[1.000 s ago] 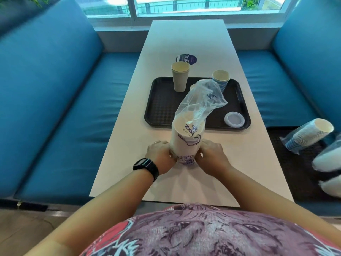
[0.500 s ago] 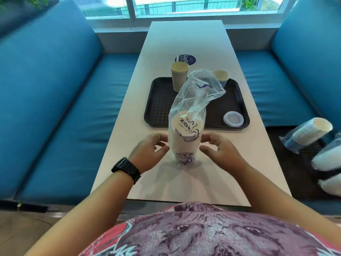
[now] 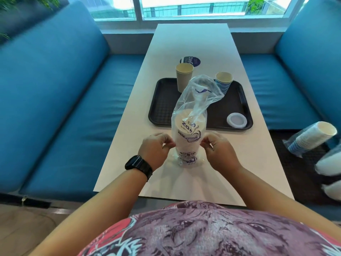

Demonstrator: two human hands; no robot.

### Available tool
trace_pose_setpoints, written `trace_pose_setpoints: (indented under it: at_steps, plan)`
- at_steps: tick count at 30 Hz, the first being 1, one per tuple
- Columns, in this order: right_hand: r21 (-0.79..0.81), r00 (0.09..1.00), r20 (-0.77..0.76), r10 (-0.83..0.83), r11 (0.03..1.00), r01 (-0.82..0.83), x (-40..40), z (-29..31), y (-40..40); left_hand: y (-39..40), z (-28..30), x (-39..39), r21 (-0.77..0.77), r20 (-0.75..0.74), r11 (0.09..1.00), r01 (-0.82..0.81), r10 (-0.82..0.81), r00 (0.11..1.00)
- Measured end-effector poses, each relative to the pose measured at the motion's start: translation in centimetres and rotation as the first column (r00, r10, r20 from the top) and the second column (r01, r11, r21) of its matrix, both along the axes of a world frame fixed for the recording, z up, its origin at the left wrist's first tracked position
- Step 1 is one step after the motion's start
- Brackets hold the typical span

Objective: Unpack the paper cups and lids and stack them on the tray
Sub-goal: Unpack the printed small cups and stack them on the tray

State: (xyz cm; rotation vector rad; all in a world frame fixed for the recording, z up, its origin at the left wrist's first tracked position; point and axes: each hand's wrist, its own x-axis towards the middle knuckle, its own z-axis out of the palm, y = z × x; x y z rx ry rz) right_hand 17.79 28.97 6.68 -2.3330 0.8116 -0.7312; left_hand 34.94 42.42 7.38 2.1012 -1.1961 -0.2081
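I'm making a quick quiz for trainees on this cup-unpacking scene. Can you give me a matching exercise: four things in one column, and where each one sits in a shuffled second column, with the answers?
Things
1. tall beige cup
2. white lid
3. bagged stack of cups
4. round blue sticker

Places
A. on the table beyond the tray's far edge
B. upright on the table in front of the tray, between the left hand and right hand
C. near right corner of the tray
D. far left part of the tray

Pairs: 1-D, 2-C, 3-B, 4-A
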Motion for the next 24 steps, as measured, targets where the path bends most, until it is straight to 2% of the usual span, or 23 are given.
trace_pose_setpoints:
  at_steps: [6, 13, 19, 21, 24]
  plan:
    - [-0.103, 0.994, -0.111, 0.016, 0.994, -0.028, 0.0, -1.6, 0.1, -0.3, -1.6, 0.0, 0.063, 0.078, 0.998, 0.019, -0.024, 0.997]
    - [-0.120, 0.935, -0.353, 0.041, 0.989, -0.089, 0.0, -3.8, 0.7, -0.5, -3.8, -0.6, 0.336, 0.188, 0.939, 0.071, -0.140, 0.972]
    - [-0.095, 0.841, -0.538, 0.060, 0.987, -0.131, 0.4, -4.4, 0.0, -1.2, -3.7, -1.5, 0.538, 0.265, 0.842, 0.042, -0.216, 0.940]
    - [0.007, 0.857, -0.502, 0.114, 0.992, -0.128, 0.2, -3.5, -0.4, -1.5, -3.4, -1.6, 0.574, 0.279, 0.818, 0.029, -0.229, 0.933]
    - [0.251, 0.959, -0.173, 0.223, 0.952, -0.176, -0.7, -1.3, -0.7, -1.7, -3.2, -1.7, 0.603, 0.281, 0.797, 0.006, -0.220, 0.934]
